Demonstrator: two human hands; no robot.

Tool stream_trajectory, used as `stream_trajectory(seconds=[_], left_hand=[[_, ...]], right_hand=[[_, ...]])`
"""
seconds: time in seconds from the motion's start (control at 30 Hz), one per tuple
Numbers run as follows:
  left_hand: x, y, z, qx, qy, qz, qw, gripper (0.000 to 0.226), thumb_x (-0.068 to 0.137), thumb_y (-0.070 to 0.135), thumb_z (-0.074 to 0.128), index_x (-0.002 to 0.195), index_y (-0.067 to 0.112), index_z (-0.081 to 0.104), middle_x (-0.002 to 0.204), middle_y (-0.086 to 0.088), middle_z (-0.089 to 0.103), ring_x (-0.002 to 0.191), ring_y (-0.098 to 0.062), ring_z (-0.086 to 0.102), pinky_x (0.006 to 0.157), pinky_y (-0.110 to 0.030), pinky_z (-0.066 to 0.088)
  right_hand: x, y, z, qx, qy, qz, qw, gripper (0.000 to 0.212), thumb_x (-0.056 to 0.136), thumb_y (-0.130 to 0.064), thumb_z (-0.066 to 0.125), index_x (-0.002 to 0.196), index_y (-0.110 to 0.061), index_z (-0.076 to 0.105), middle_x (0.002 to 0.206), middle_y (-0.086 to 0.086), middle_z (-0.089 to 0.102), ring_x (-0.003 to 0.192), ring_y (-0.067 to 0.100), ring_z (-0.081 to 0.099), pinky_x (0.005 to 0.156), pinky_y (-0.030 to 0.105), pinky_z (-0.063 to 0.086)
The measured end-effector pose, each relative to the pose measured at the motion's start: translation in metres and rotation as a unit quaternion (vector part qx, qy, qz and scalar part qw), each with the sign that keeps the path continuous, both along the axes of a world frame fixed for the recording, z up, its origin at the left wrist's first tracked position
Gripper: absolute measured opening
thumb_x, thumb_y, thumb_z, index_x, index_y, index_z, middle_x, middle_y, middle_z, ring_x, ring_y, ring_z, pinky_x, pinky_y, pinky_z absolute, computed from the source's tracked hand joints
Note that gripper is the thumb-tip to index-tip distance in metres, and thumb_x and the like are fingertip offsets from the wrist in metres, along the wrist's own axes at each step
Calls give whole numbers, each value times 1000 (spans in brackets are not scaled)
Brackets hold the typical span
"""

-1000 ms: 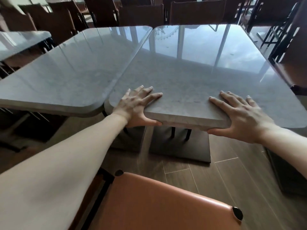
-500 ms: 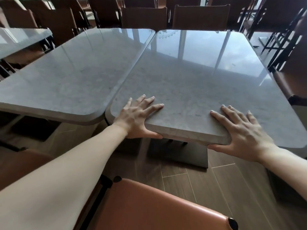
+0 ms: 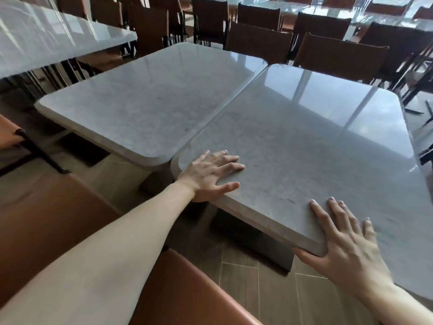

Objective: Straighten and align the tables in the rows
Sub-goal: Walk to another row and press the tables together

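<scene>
Fingers spread flat on near table, thumbs under its edge

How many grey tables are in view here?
At least 4: the table gripped by the left hand and right hand, its neighbour touching it, another far left, and a row behind the chairs, where more may be hidden.

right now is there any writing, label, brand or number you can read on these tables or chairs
None: no text can be read anywhere in the picture.
The near table, which both hands hold, shows only grey stone pattern and window reflections.
The table beside it is equally bare.
The chairs show no tags.
</scene>
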State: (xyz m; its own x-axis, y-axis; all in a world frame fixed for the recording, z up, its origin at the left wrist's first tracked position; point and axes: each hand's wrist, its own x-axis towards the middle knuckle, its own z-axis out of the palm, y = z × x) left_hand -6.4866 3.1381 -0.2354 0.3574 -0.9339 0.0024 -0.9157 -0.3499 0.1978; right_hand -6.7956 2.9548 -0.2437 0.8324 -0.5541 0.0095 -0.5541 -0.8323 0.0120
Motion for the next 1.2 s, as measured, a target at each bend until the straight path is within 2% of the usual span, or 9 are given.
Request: stream_trajectory(seconds=[0.17, 0.27, 0.37, 0.47, 0.53, 0.63, 0.73, 0.83, 1.2], left_hand=[[-13, 0, 0, 2, -10, 44, 999, 67, 89, 66, 11, 152, 49, 24, 165, 22, 17, 154, -5, 8, 126, -44, 1], [-29, 2, -7, -52, -14, 162, 985, 55, 100, 54, 26, 154, 43, 30, 167, 11, 19, 155, -12, 8, 124, -43, -3], [-58, 1, -21, -132, 53, 338, 931, 55, 106, 42, 34, 159, 32, 23, 169, 4, 7, 156, -16, -7, 122, -42, -12], [-79, -1, -27, -218, 154, 400, 877, 59, 109, 32, 31, 161, 20, 8, 169, 2, -3, 154, -15, -15, 125, -46, -9], [-95, 3, -30, -296, 217, 416, 832, 60, 109, 27, 33, 161, 17, 2, 168, 4, -7, 153, -11, -13, 126, -47, -3], [-127, 20, -40, -333, 290, 446, 778, 61, 110, 29, 32, 160, 26, -2, 166, 13, -13, 152, -5, -12, 127, -41, -5], [-134, 35, -45, -375, 338, 543, 671, 60, 110, 35, 30, 161, 27, 0, 169, 9, -7, 155, -9, -6, 127, -43, -1], [-115, 26, -28, -452, 373, 590, 555, 61, 109, 42, 29, 161, 31, -2, 169, 9, -6, 156, -15, 1, 127, -45, 6], [-45, -35, -8, -539, 361, 589, 481, 72, 102, 58, 28, 161, 28, 1, 170, 2, 0, 156, -27, 9, 125, -52, 14]], right_hand=[[-1, 0, -3, 12, -3, 2, 1000, 117, 60, -104, 19, 153, -34, 27, 159, 8, 27, 151, 30, 22, 116, 66, 20], [11, 3, 14, 28, 60, -3, 998, 112, 52, -100, 29, 142, -33, 26, 146, 6, 27, 142, 32, 23, 115, 70, 18], [43, 14, 39, -23, 172, 15, 985, 110, 52, -98, 36, 134, -26, 26, 136, 11, 36, 131, 37, 35, 112, 73, 16], [59, 18, 46, -49, 212, 17, 976, 115, 58, -97, 45, 141, -21, 26, 148, 18, 31, 139, 44, 33, 112, 75, 13], [51, 13, 34, 14, 138, 46, 989, 122, 58, -98, 38, 148, -18, 20, 161, 16, 2, 153, 39, 9, 113, 75, 6], [34, 4, 13, 87, -11, 119, 989, 115, 68, -95, 23, 158, -25, 12, 166, 6, -19, 156, 26, 1, 118, 69, 1], [34, 2, 14, 102, -9, 133, 986, 104, 73, -92, -2, 160, -35, -7, 165, 1, -27, 154, 15, -16, 120, 59, -9], [37, 1, 15, 100, -8, 120, 988, 99, 76, -86, -9, 160, -36, -2, 169, -3, -13, 153, 12, -18, 123, 55, -9], [36, 0, 5, 102, -35, 105, 989, 91, 85, -84, 8, 157, -33, 31, 167, 0, 21, 156, 16, 10, 122, 58, 7]])
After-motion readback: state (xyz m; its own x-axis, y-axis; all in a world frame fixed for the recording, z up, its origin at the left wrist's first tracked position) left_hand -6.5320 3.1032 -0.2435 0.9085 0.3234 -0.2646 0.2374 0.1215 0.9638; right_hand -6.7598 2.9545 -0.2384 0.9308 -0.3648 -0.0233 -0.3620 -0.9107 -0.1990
